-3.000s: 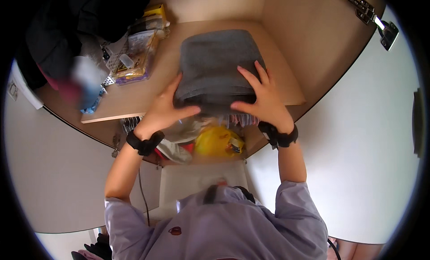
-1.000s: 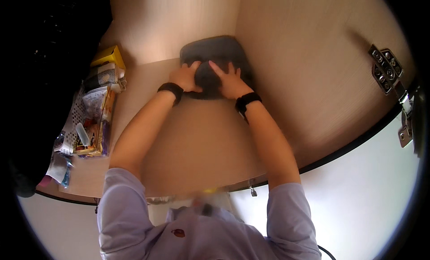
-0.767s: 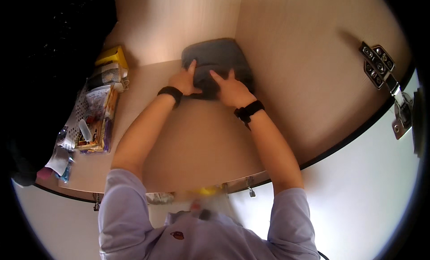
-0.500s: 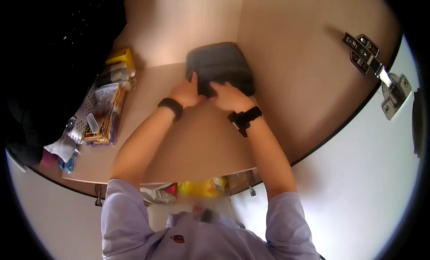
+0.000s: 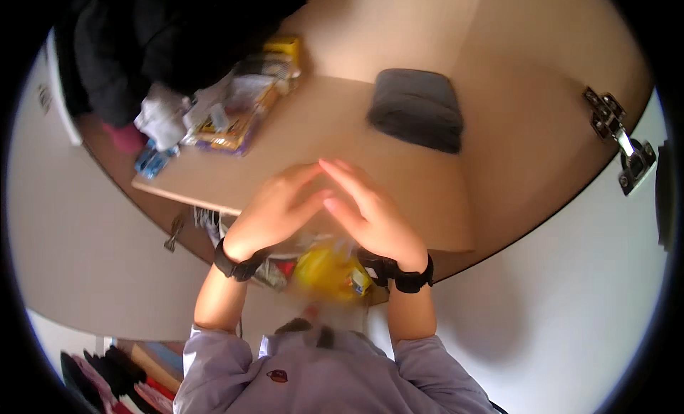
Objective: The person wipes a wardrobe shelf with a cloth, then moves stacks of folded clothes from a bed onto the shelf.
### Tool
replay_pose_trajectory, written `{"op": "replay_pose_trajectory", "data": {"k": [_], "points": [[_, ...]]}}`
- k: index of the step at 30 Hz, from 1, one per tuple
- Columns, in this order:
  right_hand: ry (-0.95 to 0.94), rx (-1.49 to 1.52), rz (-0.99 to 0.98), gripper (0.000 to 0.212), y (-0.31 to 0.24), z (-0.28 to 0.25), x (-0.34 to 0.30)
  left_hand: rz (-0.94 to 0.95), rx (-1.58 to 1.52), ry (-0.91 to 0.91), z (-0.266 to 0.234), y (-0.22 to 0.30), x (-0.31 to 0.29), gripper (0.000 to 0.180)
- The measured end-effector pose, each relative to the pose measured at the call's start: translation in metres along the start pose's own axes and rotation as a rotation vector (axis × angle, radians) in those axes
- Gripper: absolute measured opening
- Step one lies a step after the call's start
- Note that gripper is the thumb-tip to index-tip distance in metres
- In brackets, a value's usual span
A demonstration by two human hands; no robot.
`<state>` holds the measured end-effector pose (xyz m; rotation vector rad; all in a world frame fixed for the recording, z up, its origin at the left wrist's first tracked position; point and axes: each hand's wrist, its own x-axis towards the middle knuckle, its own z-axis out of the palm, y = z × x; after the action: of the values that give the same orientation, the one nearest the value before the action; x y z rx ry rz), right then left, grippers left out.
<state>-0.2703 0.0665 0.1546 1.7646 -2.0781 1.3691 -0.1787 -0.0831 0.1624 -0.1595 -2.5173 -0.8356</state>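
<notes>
Nearest, a yellow bag is showing below the shelf, between the wrists. The left hand and right hand are hovering by the near edge, angling inward, fingers extending loosely. Neither is holding anything or touching the cloth. The fingertips are meeting or almost meeting; blur is hiding which.

Further left, packets are lying in a cluttered row on the shelf, dark clothing bulking above them.

Far right, the gray cloth is lying flat on the shelf, folded into a thick pad, near the right wall; contact with the wall is not showing clearly.

Handling, by judgement: the cloth is probably being light, soft and yielding, not slippery, with nothing to break. Pinching one layer would be risking an unfolding. The left and right sides are offering the better hold, palms supporting beneath, thumbs on top, taking every layer together.
</notes>
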Motion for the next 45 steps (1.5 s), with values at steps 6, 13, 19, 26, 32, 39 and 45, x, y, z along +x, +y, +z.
{"op": "replay_pose_trajectory", "data": {"k": [6,13,19,26,32,39,45], "points": [[-0.064,0.315,0.032,0.038,-0.035,0.047,-0.009,-0.329,-0.539,0.131,-0.016,0.001,-0.096,0.034],[-0.142,0.504,-0.04,0.032,-0.066,0.107,0.008,-0.49,-0.795,0.293,-0.034,0.0,-0.183,0.036],[-0.3,0.697,-0.098,0.027,-0.111,0.175,0.03,-0.518,-0.735,0.501,-0.072,0.0,-0.25,0.033],[-0.619,0.888,-0.107,0.026,-0.193,0.283,0.039,-0.637,-0.543,0.743,-0.131,0.007,-0.35,0.029],[-0.951,0.997,-0.099,0.026,-0.273,0.38,0.029,-0.788,-0.386,1.064,-0.16,0.029,-0.453,0.028],[-1.325,1.057,0.057,0.028,-0.374,0.466,-0.006,-0.872,-0.358,1.688,-0.169,0.074,-0.554,0.025],[-1.517,1.038,0.2,0.028,-0.425,0.525,-0.035,-0.876,-0.329,2.118,-0.161,0.084,-0.62,0.029]]}}
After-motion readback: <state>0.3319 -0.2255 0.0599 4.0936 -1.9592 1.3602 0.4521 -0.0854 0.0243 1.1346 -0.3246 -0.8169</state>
